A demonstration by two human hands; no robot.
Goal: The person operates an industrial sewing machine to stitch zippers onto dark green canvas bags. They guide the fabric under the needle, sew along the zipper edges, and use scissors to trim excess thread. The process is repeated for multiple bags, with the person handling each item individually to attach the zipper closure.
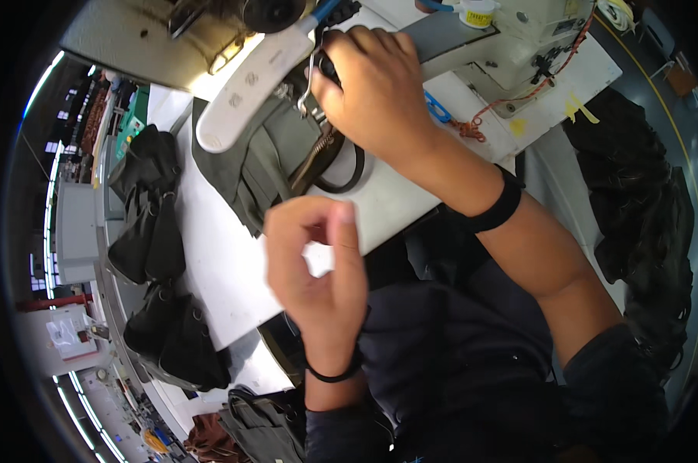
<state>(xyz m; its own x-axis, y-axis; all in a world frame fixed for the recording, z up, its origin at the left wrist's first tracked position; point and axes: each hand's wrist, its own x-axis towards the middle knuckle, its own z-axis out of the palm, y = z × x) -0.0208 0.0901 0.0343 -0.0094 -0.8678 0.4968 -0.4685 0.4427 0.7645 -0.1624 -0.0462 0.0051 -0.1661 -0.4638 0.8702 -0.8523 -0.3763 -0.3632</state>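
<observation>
My right hand is closed at the sewing machine's needle area, its fingers curled over dark and metal parts. What it grips is hidden. Below it, a dark olive-green bag with a strap and a brass zipper lies under the machine. Nearer to me, my left hand hovers over the table's front edge, apart from the bag. Its fingers curl round and the thumb meets them in a slightly blurred pinch; anything between the tips is too small to make out.
A rounded white machine part extends over the bag. Blue thread snips and tangled orange cord lie on the white table right of my hand. Dark bags line the left side; dark fabric pieces hang at right.
</observation>
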